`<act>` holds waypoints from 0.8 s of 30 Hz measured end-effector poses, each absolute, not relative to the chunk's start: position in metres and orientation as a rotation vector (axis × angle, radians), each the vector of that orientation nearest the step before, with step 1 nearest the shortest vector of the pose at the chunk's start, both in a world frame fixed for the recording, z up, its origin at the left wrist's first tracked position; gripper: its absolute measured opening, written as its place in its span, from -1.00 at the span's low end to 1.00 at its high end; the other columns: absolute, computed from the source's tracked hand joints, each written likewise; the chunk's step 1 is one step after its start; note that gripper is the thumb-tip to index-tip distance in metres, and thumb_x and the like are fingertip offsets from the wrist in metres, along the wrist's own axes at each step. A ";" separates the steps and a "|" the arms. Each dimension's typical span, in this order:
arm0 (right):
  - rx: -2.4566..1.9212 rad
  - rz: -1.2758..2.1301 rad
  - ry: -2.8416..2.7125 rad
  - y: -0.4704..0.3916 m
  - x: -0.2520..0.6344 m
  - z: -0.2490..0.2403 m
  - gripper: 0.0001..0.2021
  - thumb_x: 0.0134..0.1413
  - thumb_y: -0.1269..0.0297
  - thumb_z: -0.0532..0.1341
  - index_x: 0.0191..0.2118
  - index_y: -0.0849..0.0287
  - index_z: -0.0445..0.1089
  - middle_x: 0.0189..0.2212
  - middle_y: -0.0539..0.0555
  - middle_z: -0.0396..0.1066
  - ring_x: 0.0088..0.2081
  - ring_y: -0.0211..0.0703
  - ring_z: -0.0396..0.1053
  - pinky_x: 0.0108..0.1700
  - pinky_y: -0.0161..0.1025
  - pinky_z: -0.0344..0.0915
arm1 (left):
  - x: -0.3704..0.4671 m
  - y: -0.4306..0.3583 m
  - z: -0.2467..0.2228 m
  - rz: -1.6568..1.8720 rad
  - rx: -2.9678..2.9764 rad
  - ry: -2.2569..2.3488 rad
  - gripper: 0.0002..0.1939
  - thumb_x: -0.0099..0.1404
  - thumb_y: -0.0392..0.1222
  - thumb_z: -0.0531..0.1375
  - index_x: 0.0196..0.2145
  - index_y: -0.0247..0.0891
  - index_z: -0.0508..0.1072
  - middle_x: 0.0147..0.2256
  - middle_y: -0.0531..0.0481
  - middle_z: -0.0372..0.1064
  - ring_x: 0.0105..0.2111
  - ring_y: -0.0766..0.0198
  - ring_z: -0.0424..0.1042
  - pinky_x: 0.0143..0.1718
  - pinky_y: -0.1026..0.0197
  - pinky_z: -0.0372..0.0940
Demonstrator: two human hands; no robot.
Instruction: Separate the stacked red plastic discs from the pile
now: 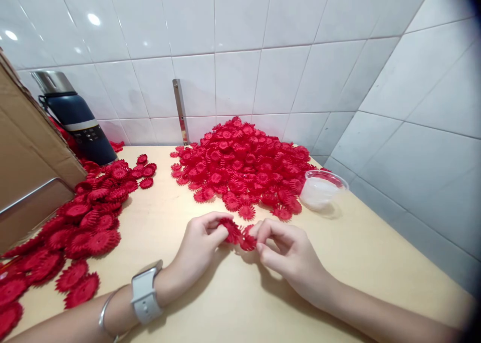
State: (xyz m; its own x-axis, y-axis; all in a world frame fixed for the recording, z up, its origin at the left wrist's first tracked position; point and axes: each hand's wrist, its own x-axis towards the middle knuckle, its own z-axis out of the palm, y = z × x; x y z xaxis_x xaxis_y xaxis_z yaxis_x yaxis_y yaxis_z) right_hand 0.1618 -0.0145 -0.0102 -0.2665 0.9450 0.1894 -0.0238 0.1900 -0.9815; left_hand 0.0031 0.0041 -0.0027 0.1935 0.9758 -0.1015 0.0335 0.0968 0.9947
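Note:
My left hand [205,240], with a watch and a bracelet on its wrist, pinches a red fringed fabric flower disc [230,230] between thumb and fingers. Close beside it, my right hand [287,250] pinches another red fringed flower disc [248,239]. The two discs meet edge to edge above the table; whether they are joined I cannot tell. Just behind my hands rises a large pile of red flower discs [240,167]. At the right edge of that pile stands a clear plastic bowl [321,190] with something whitish in it.
More red flower discs [86,228], some larger, spread over the table's left side. A dark blue flask [82,122] stands behind them, next to a cardboard box [30,157]. White tiled walls [240,82] bound the pale table [376,263] behind and right. A metal strip [179,107] leans at the back.

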 end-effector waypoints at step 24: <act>-1.046 1.231 -1.540 -0.008 0.160 -0.013 -0.90 -0.02 0.29 0.16 -0.41 0.20 0.33 -0.52 -0.01 0.31 -0.46 -0.27 0.24 -0.42 -0.33 0.18 | 0.001 -0.001 -0.005 0.902 1.444 0.859 -0.63 0.16 -0.24 0.14 -0.04 -0.22 0.33 -0.11 -0.05 0.38 -0.11 0.15 0.32 -0.11 0.16 0.24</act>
State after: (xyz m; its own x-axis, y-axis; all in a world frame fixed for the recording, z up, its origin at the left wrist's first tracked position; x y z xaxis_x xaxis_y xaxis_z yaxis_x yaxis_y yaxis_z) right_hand 0.1603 -0.0081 -0.0130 -0.2597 0.9573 0.1272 0.0870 0.1544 -0.9842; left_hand 0.0005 -0.0014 -0.0047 0.4323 0.9003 0.0513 0.0071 -0.0602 0.9982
